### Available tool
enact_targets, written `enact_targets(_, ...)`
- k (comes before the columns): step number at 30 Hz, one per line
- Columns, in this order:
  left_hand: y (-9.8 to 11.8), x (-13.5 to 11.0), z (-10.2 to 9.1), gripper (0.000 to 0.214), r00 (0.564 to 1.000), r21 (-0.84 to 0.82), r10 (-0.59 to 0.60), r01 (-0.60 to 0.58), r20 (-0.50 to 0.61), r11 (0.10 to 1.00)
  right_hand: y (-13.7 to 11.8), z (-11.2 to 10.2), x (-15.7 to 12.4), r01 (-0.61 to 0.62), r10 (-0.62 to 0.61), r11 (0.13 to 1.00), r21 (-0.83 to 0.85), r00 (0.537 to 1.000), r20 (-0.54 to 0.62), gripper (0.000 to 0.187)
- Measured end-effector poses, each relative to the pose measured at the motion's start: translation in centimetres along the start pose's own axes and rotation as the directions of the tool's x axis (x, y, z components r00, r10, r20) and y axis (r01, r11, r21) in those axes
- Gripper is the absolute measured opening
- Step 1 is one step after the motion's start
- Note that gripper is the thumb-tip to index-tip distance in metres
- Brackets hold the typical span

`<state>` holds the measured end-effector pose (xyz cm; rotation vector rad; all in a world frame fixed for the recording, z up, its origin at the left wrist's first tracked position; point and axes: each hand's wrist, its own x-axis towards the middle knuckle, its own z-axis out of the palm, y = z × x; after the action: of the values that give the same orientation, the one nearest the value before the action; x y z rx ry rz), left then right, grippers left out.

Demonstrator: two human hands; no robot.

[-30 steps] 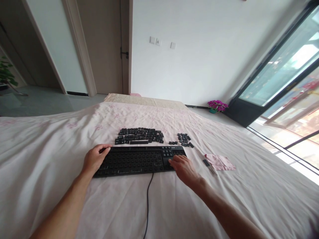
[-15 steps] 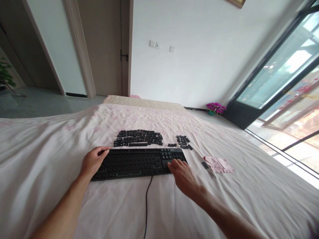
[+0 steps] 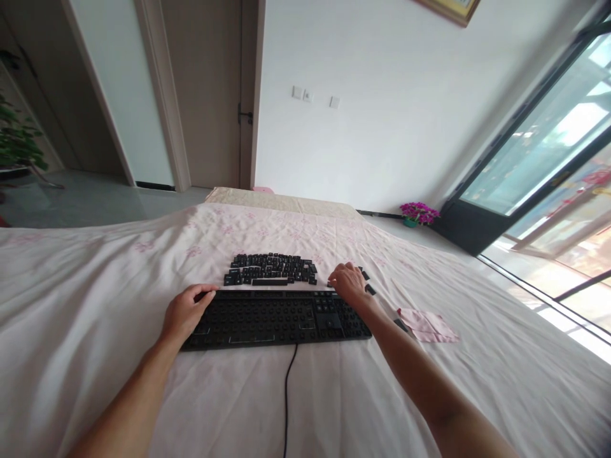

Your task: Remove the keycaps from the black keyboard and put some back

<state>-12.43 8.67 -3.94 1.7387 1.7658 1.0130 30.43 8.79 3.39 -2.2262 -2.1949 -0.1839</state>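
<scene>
A black keyboard [image 3: 267, 318] lies on the bedsheet with most of its keycaps off, its bare key posts showing. My left hand [image 3: 188, 310] grips its upper left corner, thumb along the near side and fingers bent over the far edge. Beyond the keyboard's right part, my right hand [image 3: 348, 281] reaches down with curled fingers. Its fingertips close on a small black keycap at the sheet, partly hidden by the hand. Loose keycaps [image 3: 272, 267] form a large curved group behind the keyboard, with a long spacebar [image 3: 270, 282] in front. Other keycaps [image 3: 365, 273] lie partly covered by my right hand.
Right of the keyboard lie a folded pink cloth [image 3: 429, 326] and a small dark piece [image 3: 401, 325]. A black cable [image 3: 286, 394] runs from the keyboard toward me. The pale sheet [image 3: 229, 407] is wrinkled. Purple flowers [image 3: 419, 212] stand by the wall.
My right hand has moved off the keyboard's right part, forward to the loose keycaps behind it. My left hand still grips the corner. The view has shifted slightly.
</scene>
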Motion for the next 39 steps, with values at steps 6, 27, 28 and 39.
enact_targets(6, 0.0, 0.1, 0.0, 0.028, 1.000, -0.012, 0.008, -0.008, -0.004, 1.000, -0.4, 0.0, 1.3, 0.007, -0.007, 1.000, 0.002, 0.999, 0.036, 0.015)
enact_targets(27, 0.3, -0.1, -0.2, 0.028, 1.000, 0.010, 0.018, -0.018, -0.013, 1.000, -1.2, -0.2, 2.2, 0.185, -0.177, 0.974, -0.133, 0.982, 0.069, 0.015)
enact_targets(28, 0.3, -0.1, -0.1, 0.029, 1.000, 0.011, 0.017, -0.017, -0.016, 1.000, -1.3, -0.4, 2.1, 0.191, -0.183, 0.973, -0.132, 0.981, 0.068, 0.015)
enact_targets(39, 0.2, -0.1, -0.1, 0.030, 1.000, -0.002, 0.016, -0.016, -0.010, 1.000, -2.6, -3.6, -7.4, 0.290, -0.279, 0.932, 0.218, 0.957, -0.078, 0.016)
